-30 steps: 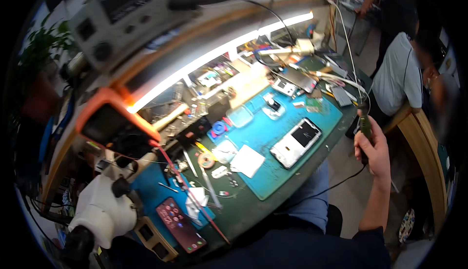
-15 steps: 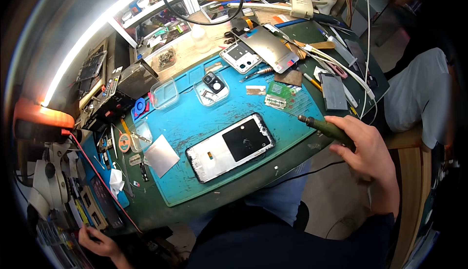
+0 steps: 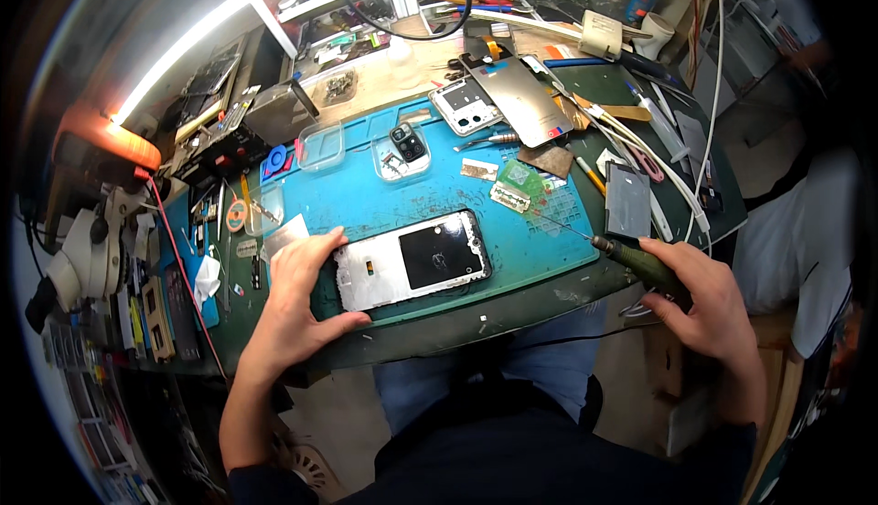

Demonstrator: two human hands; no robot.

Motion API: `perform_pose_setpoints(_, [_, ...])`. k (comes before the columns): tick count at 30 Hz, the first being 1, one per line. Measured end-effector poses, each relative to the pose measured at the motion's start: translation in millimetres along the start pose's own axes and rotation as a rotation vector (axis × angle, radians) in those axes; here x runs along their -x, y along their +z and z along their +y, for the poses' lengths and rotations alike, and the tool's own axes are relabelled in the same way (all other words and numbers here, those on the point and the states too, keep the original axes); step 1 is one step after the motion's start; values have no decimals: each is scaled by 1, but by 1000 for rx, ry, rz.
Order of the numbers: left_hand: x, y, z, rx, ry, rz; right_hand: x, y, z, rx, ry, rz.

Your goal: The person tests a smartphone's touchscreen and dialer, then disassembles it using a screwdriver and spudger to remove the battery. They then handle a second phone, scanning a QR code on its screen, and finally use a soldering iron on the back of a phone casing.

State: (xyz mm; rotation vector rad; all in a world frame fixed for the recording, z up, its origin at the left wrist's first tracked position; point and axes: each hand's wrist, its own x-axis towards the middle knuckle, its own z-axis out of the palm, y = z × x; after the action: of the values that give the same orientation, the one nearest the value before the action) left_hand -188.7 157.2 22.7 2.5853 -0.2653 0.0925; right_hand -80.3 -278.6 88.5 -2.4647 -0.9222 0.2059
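Observation:
On the blue work mat lies a phone frame [image 3: 370, 287], silver at its left end with a black panel on the right half. My left hand [image 3: 294, 299] spans its left end, fingertips at the far edge and thumb along the near edge. Over the mat's right edge, my right hand [image 3: 700, 299] is wrapped round a green-handled tool [image 3: 640, 263] with a thin metal shaft pointing left. That shaft hangs near a razor blade [image 3: 509, 197] and a small green board [image 3: 523, 178]. A pale sheet [image 3: 285, 235] is partly hidden behind my left hand.
Clear plastic boxes [image 3: 320, 146] stand along the mat's back, one holding a phone camera module [image 3: 407, 142]. Phone back covers [image 3: 526, 102] lie at the back right. White cables [image 3: 672, 189] and hand tools crowd the right side. An orange-shaded lamp [image 3: 110, 144] stands at left.
My left hand has come from the lower left to the phone frame's left end. My right hand keeps the tool on the right. The whole view has shifted.

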Motion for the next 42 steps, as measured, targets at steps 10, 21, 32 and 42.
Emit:
perform_pose_setpoints(10, [-63,17,23,1534,-48,440,-24,45,-6,-40,-239,-14])
perform_pose_setpoints(21, [-80,37,-12,1900,-111,426,-41,64,-11,176,-312,81])
perform_pose_setpoints(32, [-79,38,-10,1801,-12,424,-48,60,-18,207,-303,28])
perform_pose_setpoints(42, [-78,38,-9,1769,11,422,-47,59,-19,231,-315,22])
